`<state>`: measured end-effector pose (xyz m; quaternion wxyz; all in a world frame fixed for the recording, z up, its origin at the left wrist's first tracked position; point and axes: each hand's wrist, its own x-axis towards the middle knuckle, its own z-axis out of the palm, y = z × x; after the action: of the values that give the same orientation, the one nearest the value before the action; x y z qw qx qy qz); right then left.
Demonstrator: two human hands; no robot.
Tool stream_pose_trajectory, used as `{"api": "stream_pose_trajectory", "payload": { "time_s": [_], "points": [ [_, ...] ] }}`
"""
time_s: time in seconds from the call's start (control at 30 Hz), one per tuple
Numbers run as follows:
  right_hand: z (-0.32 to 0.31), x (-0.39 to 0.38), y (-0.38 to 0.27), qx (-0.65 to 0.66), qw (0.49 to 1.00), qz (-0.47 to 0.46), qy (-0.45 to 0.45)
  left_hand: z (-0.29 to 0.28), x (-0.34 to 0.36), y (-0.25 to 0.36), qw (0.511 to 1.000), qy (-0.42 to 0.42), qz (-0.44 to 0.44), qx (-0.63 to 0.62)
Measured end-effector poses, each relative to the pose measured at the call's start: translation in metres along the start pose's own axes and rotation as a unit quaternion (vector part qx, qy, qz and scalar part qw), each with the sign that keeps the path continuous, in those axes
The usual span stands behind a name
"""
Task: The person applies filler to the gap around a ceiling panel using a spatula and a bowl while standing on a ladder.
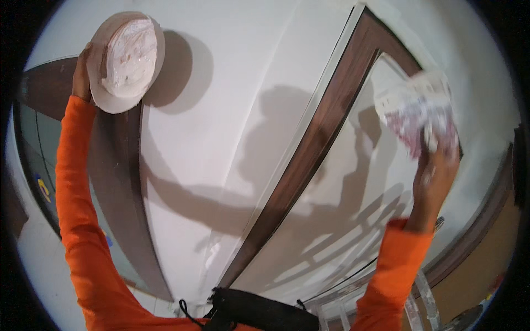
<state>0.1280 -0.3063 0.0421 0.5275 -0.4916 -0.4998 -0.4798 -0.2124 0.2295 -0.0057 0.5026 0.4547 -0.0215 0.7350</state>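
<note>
My left hand (81,74), raised at the upper left on an orange-sleeved arm, grips the rim of a round pan (126,60) loaded with white plaster. At the right, my right hand (433,179) holds up a flat, plaster-smeared trowel (419,110) against the white wall (221,110); the trowel is blurred. The trowel lies just right of a dark brown frame strip (326,127) that runs diagonally across the wall.
A second dark brown frame (118,204) curves down the left side beside a glass pane (33,143). Rungs of a metal ladder (414,303) show at the bottom right. A black pouch (259,309) sits at my waist. Shadows of my arms fall on the wall.
</note>
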Motion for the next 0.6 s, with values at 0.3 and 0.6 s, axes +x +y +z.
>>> {"api": "stream_pose_trajectory", "payload": {
  "time_s": [0.3,0.6],
  "points": [
    [-0.230,-0.319,-0.051,-0.317,0.889,0.329,0.023,0.004,-0.096,0.028,0.990,-0.093,0.055,0.094],
    [-0.254,-0.421,-0.173,-0.258,0.755,0.594,0.101,-0.123,-0.373,-0.087,0.856,-0.112,-0.498,0.085]
  ]
}}
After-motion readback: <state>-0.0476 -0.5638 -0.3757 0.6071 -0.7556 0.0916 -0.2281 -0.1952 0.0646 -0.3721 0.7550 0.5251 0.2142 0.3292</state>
